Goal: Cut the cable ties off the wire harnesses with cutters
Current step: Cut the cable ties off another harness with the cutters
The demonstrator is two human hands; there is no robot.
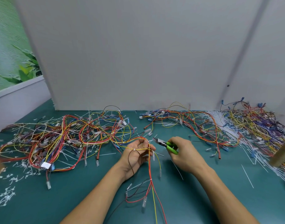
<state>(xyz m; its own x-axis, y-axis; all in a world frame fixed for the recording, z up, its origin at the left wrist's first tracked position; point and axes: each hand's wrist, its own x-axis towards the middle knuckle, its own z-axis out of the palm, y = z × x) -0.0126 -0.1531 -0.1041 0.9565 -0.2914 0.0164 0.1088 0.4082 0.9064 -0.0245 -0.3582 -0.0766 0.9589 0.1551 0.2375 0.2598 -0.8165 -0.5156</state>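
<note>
The left hand point(135, 155) lies palm up over the near middle of the table point(203, 183), fingers curled round a harness point(150, 167), a white tie point(134, 149) across the palm; the right hand point(185, 152) grips green cutters point(166, 144) just right of it; a careless bite could nick a wire or fingertip, I'd say.

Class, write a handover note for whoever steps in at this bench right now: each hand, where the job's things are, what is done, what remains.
Left hand: palm up, fingers curled round one wire harness; a white cable tie sits over the palm, uncut.
Right hand: holds the green-handled cutters, nose towards the left hand, not yet on the tie.
Second tie: lower on the same harness.
Done: tie scraps litter the table.
Left: this harness, then the left pile and right pile.
</note>
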